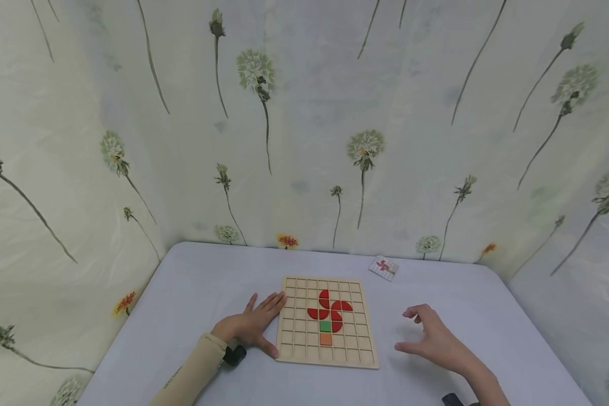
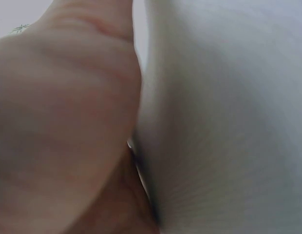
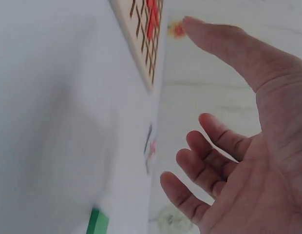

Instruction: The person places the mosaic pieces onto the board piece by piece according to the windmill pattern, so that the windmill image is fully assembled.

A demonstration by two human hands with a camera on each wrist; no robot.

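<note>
A wooden grid board (image 1: 294, 325) lies on the table in the head view. Several red rounded pieces (image 1: 336, 322) sit in its cells like a pinwheel. Below them are a green square (image 1: 325, 326) and, under that, an orange square (image 1: 326, 339). Fingers and thumb spread, my left hand (image 1: 251, 326) touches the board's left edge. My right hand (image 1: 433, 341) is held to the right of the board, thumb and fingers apart, nothing between them. The right wrist view shows a green block (image 3: 98, 222) on the table near that hand. Palm and sleeve fill the left wrist view.
A small card (image 1: 384, 268) printed with a red pinwheel lies behind the board, to the right. The white table (image 1: 208, 276) meets a curtain (image 1: 304, 141) with dandelion prints at its back and sides.
</note>
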